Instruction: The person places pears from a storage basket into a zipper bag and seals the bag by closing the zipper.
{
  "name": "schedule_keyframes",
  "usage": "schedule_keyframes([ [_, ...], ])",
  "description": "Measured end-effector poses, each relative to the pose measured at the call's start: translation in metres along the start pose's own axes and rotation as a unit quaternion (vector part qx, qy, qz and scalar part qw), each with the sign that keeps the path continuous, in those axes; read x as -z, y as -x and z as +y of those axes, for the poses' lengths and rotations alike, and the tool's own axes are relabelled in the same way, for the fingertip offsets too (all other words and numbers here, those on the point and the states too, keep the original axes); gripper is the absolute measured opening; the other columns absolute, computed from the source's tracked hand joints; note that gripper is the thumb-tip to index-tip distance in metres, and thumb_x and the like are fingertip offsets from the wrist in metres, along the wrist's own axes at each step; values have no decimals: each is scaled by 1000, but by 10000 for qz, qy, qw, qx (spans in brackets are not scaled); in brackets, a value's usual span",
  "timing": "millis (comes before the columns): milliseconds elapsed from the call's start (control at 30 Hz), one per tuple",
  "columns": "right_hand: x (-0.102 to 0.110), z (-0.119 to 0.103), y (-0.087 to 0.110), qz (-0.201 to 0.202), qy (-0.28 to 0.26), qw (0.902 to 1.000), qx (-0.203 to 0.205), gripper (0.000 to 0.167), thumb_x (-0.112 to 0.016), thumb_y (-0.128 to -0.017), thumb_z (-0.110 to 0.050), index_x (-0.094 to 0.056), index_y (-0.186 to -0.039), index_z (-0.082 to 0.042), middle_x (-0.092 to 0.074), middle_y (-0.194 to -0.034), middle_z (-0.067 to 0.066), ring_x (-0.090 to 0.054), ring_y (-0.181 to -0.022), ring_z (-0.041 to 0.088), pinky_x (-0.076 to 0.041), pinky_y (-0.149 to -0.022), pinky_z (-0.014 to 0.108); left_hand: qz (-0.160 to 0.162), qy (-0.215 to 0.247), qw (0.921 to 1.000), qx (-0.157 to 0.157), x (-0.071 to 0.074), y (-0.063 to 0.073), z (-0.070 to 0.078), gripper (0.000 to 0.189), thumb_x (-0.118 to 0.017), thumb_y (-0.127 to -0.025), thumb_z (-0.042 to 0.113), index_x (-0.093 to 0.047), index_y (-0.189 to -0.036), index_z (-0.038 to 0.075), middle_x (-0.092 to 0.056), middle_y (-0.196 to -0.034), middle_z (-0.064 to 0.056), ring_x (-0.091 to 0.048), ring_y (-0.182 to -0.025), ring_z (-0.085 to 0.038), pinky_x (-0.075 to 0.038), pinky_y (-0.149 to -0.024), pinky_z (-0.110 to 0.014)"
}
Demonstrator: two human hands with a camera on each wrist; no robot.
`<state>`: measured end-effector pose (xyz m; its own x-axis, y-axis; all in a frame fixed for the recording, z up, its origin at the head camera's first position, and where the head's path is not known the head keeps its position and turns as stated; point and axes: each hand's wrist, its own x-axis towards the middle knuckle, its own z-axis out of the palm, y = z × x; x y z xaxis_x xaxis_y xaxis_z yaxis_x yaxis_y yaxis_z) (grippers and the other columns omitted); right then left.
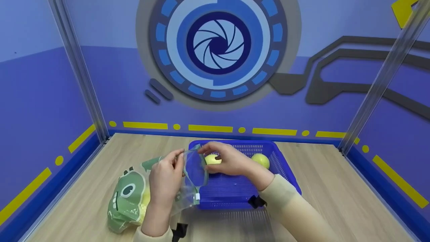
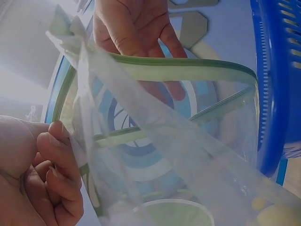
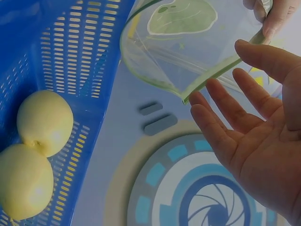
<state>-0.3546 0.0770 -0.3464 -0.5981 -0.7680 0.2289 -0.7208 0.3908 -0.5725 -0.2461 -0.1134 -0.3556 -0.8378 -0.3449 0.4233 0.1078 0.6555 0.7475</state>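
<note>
A clear zip bag (image 1: 196, 168) with a green-edged mouth stands wide apart over the basket's left side. My left hand (image 1: 166, 179) pinches one edge of its mouth between thumb and fingers. At the opposite edge is my right hand (image 1: 226, 159), its fingers spread and the fingertips right at the green zip strip (image 3: 211, 75). A white slider (image 1: 197, 196) sits at the strip's near end. On the left, a bulging part printed with a green dinosaur face (image 1: 127, 198) lies on the table, something yellow showing inside.
A blue perforated basket (image 1: 285, 171) stands on the wooden table (image 1: 322, 188), behind and right of the bag. Inside it are two round yellow-green fruits, one by the right wall (image 1: 260, 161) and one partly behind my right hand (image 1: 212, 159). Printed blue panels enclose the table.
</note>
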Motion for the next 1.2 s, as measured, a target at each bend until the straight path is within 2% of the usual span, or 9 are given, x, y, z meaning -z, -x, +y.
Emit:
schedule_keyframes([
  [200,4,4,2,68,81,9999,-50,41,-74,-95,-12,-62,-134,-12,-65,-137,6,-63,-127,27,-53,-102,55,-11,20,10000,31,0,1,0,26,-62,-103,19,-74,-123,8,-58,-64,-1,-55,-55,-10,-36,-50,-22],
  [500,16,14,3,-47,121,9997,-211,40,-73,-95,-15,-61,-133,-8,-64,-138,11,-61,-129,33,-54,-102,52,6,34,10000,55,0,0,1,26,-61,-104,20,-74,-124,9,-59,-64,-1,-55,-55,-10,-36,-50,-22],
  [800,30,26,7,-185,-25,9959,-886,37,-73,-95,-19,-63,-131,-15,-65,-137,5,-60,-131,31,-51,-106,51,136,20,9998,-159,-2,1,-1,25,-62,-103,18,-75,-122,8,-59,-61,0,-55,-53,-7,-35,-49,-23],
  [1200,44,51,8,-208,50,9903,-1372,35,-73,-95,-18,-64,-129,-13,-64,-136,11,-58,-133,39,-48,-109,53,74,-10,10000,-21,-2,1,-1,26,-61,-104,20,-75,-123,8,-59,-63,0,-56,-55,-9,-36,-50,-23],
])
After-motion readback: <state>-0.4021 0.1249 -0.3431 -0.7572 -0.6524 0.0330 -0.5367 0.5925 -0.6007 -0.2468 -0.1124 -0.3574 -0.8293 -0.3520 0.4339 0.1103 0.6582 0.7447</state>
